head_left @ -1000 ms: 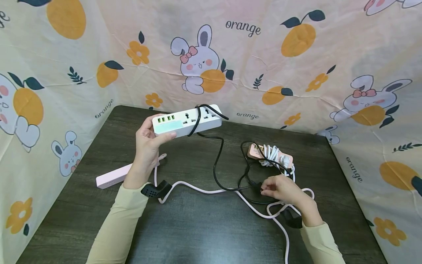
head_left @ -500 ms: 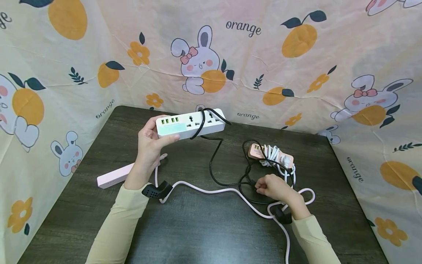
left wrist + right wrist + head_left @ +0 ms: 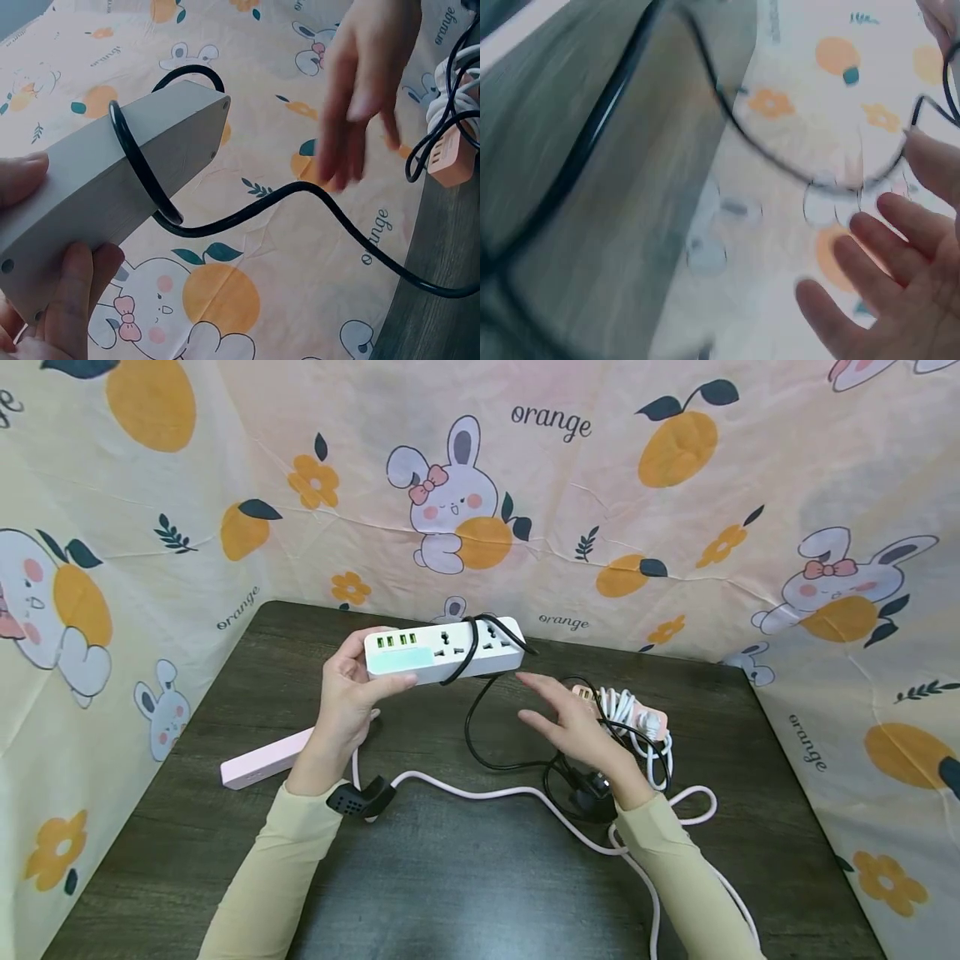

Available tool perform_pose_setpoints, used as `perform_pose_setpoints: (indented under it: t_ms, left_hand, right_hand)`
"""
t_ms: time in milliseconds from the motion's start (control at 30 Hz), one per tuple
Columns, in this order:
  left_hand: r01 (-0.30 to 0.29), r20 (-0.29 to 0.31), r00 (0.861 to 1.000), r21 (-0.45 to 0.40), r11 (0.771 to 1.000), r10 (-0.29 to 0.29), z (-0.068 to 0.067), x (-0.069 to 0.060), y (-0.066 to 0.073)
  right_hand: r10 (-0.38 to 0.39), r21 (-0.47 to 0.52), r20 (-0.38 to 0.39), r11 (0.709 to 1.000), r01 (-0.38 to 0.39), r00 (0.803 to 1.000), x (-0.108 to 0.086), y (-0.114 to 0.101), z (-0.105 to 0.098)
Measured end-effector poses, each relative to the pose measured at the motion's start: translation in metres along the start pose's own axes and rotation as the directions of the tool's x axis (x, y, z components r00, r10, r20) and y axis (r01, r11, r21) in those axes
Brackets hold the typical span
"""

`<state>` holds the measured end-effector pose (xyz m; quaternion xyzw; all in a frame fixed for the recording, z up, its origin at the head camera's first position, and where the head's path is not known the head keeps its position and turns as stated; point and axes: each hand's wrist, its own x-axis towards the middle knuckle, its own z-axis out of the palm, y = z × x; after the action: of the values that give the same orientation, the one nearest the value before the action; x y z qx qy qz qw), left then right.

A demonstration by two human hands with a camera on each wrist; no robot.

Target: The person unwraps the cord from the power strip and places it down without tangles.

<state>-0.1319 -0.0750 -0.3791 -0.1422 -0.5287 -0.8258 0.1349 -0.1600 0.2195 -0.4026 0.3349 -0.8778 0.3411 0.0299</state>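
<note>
On the left we see a pink power strip [image 3: 262, 762] lying on the dark surface [image 3: 435, 877], its right end hidden behind the left hand's wrist. The left hand [image 3: 345, 695] has a narrow grip around the left end of a white power strip [image 3: 445, 652], holding it up over the far middle of the surface. We count four small slots with green inside at that end, and sockets further right. A black cord [image 3: 199, 231] loops around the strip's right part and runs down to the right. Across the middle, we see a pale pink cord [image 3: 468, 796] lying along the surface. Next comes the right hand [image 3: 579, 727], its grip wide with fingers spread, near the strip but apart from it. Further right we find a peach power strip [image 3: 451, 159], white cord [image 3: 618, 703] wound around it; we cannot tell whether the white plug [image 3: 648, 722] there sits in a socket.
</note>
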Motion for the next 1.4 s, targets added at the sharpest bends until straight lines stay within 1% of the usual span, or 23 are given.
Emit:
perform_pose_setpoints:
  t_ms: [100,200,267,367,467,500,567,667,733,800,933,1033,1133,1167,1200,1233,1300,1400]
  left_hand:
    - [0.008,0.009,1.000,-0.010,1.000,-0.007,0.002,-0.001,-0.001]
    - [0.013,0.015,1.000,-0.014,1.000,-0.013,0.003,-0.001,-0.001]
    - [0.014,0.020,1.000,-0.012,1.000,-0.014,0.003,-0.001,-0.002]
    - [0.009,0.027,1.000,-0.006,1.000,-0.009,0.002,-0.001,-0.001]
    - [0.010,0.044,0.999,0.007,1.000,-0.010,0.000,0.000,0.001]
    - [0.014,0.052,0.999,0.010,1.000,-0.014,0.000,0.000,0.001]
    - [0.021,0.072,0.997,0.016,1.000,-0.022,-0.001,0.000,0.002]
    - [0.039,0.113,0.993,0.012,0.999,-0.040,-0.001,0.000,0.003]
    - [0.043,0.143,0.989,0.019,0.999,-0.045,-0.001,0.000,0.002]
    - [0.051,0.171,0.984,0.026,0.998,-0.054,-0.002,0.000,0.002]
    - [0.062,0.203,0.977,0.039,0.997,-0.069,-0.004,0.000,0.000]
    - [0.071,0.210,0.974,0.047,0.996,-0.079,-0.006,0.001,-0.002]
    - [0.070,0.198,0.977,0.067,0.995,-0.083,-0.007,0.002,-0.003]
    - [0.069,0.188,0.979,0.076,0.995,-0.082,-0.007,0.002,-0.003]
    - [0.066,0.175,0.981,0.084,0.994,-0.080,-0.008,0.003,-0.003]
    - [0.065,0.161,0.984,0.090,0.994,-0.079,-0.008,0.003,-0.003]
    - [0.059,0.128,0.989,0.094,0.994,-0.071,-0.008,0.004,-0.003]
    - [0.042,0.078,0.996,0.080,0.996,-0.048,-0.010,0.006,-0.002]
  right_hand:
    - [-0.005,0.038,-0.016,0.999,0.005,1.000,0.016,-0.003,0.012]
    - [-0.014,0.085,-0.055,0.996,0.019,0.998,0.027,-0.002,0.020]
    - [-0.031,0.138,-0.090,0.990,0.043,0.995,0.032,0.000,0.022]
    - [-0.059,0.222,-0.146,0.971,0.091,0.987,0.035,0.001,0.021]
    - [-0.073,0.269,-0.223,0.954,0.133,0.972,0.036,0.000,0.014]
    - [-0.071,0.277,-0.244,0.951,0.139,0.967,0.036,-0.004,0.010]
    - [-0.090,0.285,-0.300,0.941,0.180,0.950,0.036,-0.012,0.003]
    - [-0.101,0.323,-0.361,0.919,0.226,0.927,0.037,-0.014,-0.005]
    - [-0.116,0.332,-0.405,0.906,0.264,0.907,0.038,-0.010,-0.009]
    - [-0.104,0.353,-0.436,0.894,0.276,0.894,0.038,-0.004,-0.012]
    - [-0.107,0.364,-0.485,0.878,0.312,0.868,0.035,-0.006,-0.024]
    - [-0.115,0.370,-0.510,0.866,0.338,0.853,0.032,-0.010,-0.033]
    - [-0.153,0.366,-0.522,0.849,0.382,0.839,0.027,-0.016,-0.042]
    - [-0.177,0.361,-0.517,0.842,0.400,0.838,0.025,-0.018,-0.044]
    - [-0.209,0.363,-0.504,0.830,0.425,0.838,0.022,-0.021,-0.047]
    - [-0.249,0.354,-0.484,0.821,0.447,0.839,0.020,-0.024,-0.049]
    - [-0.341,0.339,-0.412,0.803,0.489,0.845,0.016,-0.029,-0.053]
    - [-0.467,0.339,-0.253,0.778,0.529,0.848,0.011,-0.035,-0.056]
